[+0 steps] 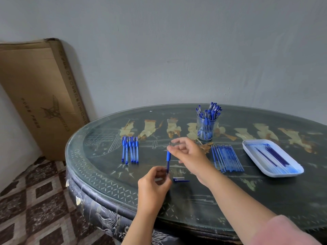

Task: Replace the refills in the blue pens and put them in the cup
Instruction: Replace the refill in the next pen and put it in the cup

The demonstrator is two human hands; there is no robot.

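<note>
Left hand (155, 181) gripping pen (168, 157) upright near desk's (106, 174) front edge, right hand (187, 152) pinching thin piece (174, 143) (blurred), cap (179, 179) lying beside.

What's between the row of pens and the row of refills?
Head view: left hand holding a pen upright, right hand at its top, a loose cap on the table.

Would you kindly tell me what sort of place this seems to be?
Probably a room in a home rather than a workshop: an ornate painted table under glass, patterned floor tiles, and a cardboard box leaning against a plain wall.
</note>
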